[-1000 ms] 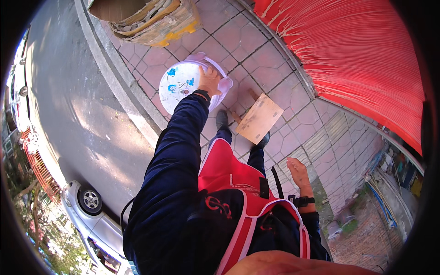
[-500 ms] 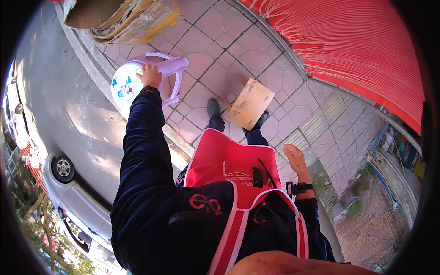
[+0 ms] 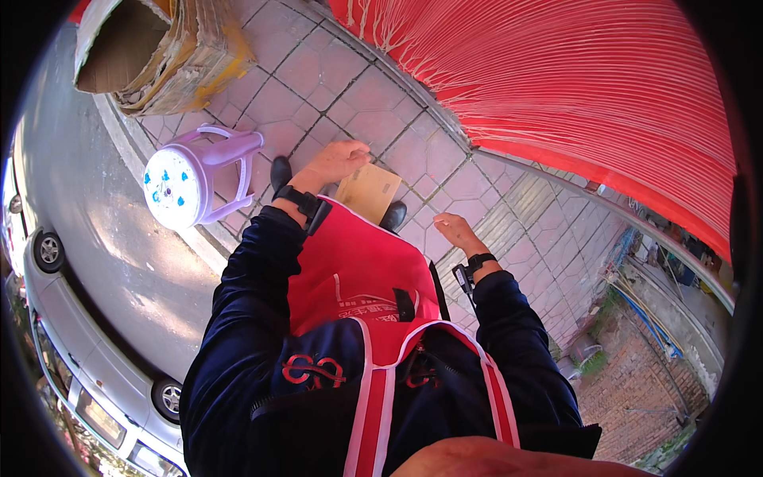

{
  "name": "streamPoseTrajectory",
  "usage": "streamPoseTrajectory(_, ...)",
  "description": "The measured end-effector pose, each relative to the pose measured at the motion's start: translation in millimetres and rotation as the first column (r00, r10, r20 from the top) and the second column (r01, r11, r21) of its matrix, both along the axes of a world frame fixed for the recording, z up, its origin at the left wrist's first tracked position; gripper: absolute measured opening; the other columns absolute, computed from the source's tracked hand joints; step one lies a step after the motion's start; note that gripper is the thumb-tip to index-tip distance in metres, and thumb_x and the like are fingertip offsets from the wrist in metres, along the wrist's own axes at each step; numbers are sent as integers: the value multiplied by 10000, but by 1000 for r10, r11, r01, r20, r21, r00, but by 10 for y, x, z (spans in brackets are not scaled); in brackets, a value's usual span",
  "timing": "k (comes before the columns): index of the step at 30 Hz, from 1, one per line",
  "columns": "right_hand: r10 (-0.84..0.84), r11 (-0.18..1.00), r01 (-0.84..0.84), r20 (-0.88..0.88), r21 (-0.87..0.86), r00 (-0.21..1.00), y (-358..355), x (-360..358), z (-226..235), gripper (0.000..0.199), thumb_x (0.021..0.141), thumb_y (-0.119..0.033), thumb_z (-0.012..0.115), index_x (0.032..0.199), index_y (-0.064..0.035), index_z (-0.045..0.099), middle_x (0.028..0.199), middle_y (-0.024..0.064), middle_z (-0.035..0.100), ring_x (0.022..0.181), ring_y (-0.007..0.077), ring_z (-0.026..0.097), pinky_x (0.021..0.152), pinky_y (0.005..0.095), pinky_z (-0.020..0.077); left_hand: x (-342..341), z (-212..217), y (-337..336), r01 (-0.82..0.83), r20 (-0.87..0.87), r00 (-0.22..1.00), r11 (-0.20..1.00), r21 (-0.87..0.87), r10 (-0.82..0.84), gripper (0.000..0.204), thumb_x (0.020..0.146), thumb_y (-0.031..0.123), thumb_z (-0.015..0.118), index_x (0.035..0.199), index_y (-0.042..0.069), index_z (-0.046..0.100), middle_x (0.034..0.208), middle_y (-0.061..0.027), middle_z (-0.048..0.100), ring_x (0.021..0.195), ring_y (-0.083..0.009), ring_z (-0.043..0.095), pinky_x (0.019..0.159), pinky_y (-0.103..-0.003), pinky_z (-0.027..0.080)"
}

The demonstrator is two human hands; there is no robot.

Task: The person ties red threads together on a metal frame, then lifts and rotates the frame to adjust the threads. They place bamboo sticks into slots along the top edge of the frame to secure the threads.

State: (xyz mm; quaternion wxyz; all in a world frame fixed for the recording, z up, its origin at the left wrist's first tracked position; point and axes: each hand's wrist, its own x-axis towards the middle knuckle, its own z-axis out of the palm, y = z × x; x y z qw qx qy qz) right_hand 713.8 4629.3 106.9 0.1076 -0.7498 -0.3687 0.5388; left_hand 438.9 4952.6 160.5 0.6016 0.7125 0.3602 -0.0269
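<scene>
My left hand [image 3: 338, 161] is held out in front of the red apron [image 3: 358, 270], fingers loosely bent and nothing seen in them. In the picture it overlaps the edge of a low wooden stool [image 3: 369, 193], which stands on the paving between my shoes; the hand appears to be above it. My right hand [image 3: 457, 230] hangs to the right of the apron, open, its fingers partly stretched and holding nothing. A purple plastic stool [image 3: 230, 151] stands upright to the left, its white seat patterned with blue flowers, apart from both hands.
A worn cardboard box [image 3: 187, 60], open at the top, stands beyond the purple stool. Red fringed sheeting [image 3: 556, 87] hangs at the upper right. Left of the kerb [image 3: 123, 139] lies the road, with a silver van [image 3: 95, 318]. Brickwork [image 3: 624, 389] shows at the lower right.
My left hand has let go of the purple stool's seat and moved right, in front of the apron. My right hand has shifted left and up in view. The view itself has turned.
</scene>
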Motion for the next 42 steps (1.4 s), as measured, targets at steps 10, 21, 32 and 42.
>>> streamPoseTrajectory(10, -244, 939, 161, -259, -304, 935, 588, -184, -2013, 473, 865, -478, 713, 964, -16, 707, 780, 17, 612, 708, 128, 546, 638, 288, 440, 1030, -1179, 386, 224, 108, 973, 950, -216, -204, 305, 976, 227, 621, 1181, 1, 628, 1109, -136, 697, 1064, -236, 670, 916, -336, 518)
streamPoseTrajectory(21, -629, 778, 454, -545, -435, 555, 263, -1101, -3052, 530, 933, -277, 674, 1370, -17, 526, 1273, 55, 623, 1181, 172, 563, 1020, 337, 431, 948, -1572, 586, 131, 22, 991, 983, -131, -129, 259, 964, 174, 615, 1164, 13, 649, 1105, -115, 698, 1019, -214, 660, 896, -324, 509)
streamPoseTrajectory(32, -191, 977, 76, -662, -198, 725, 1075, -872, -3118, 616, 872, -400, 724, 1280, 35, 574, 1167, 127, 670, 1100, 201, 602, 964, 344, 456, 1096, -1926, 758, 288, 3, 957, 955, -71, -289, 250, 953, 164, 632, 1159, 23, 651, 1101, -105, 696, 1006, -199, 661, 871, -315, 514)
streamPoseTrajectory(42, 423, 845, -522, -740, 114, 523, 1574, -1968, -3599, 514, 770, -391, 714, 1121, -17, 684, 1066, 192, 697, 980, 320, 652, 865, 418, 494, 1272, -1891, 1069, 438, 3, 896, 887, 144, -443, 252, 930, 133, 638, 1155, 20, 649, 1074, -105, 684, 970, -194, 659, 842, -310, 504)
